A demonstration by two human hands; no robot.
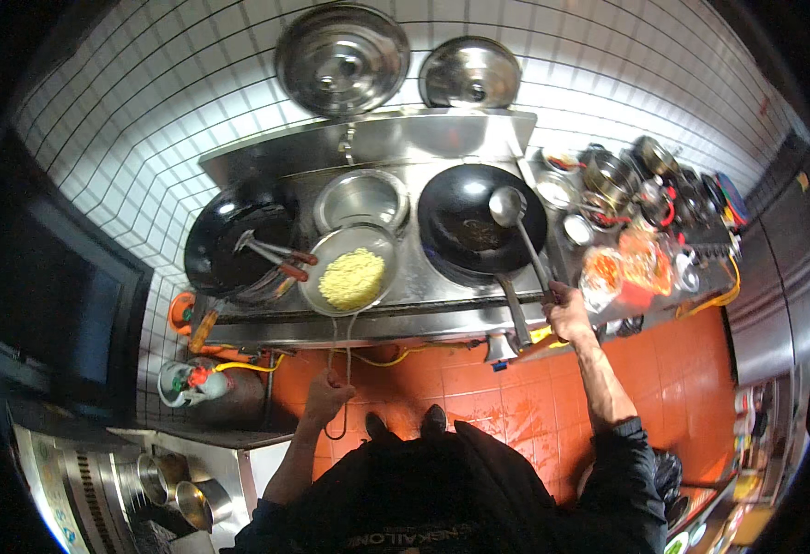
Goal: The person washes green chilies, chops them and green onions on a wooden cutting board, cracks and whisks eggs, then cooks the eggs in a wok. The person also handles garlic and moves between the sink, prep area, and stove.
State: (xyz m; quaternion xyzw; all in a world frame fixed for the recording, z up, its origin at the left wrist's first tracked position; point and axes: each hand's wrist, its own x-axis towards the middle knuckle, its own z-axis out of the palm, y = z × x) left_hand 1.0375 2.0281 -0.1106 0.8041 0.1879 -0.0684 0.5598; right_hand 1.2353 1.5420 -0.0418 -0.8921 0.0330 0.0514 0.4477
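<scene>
My right hand [569, 313] is closed around the handle of a metal ladle [508, 208], whose bowl hangs over a black wok [477, 239] with a little dark liquid at its bottom. The wok's own handle points towards me, just left of that hand. My left hand [332, 393] grips the long wire handle of a round metal strainer [315, 294]. Pale yellow pieces of food [353, 278] lie heaped in the strainer, which is over the front part of a steel pot [363, 197].
A second black wok [232, 242] at the left holds utensils with wooden-ended handles [287, 266]. Bowls, pots and bagged orange food [643, 266] crowd the counter at the right. Two large lids [342, 62] lean on the tiled wall. A gas cylinder [228, 395] stands at the lower left.
</scene>
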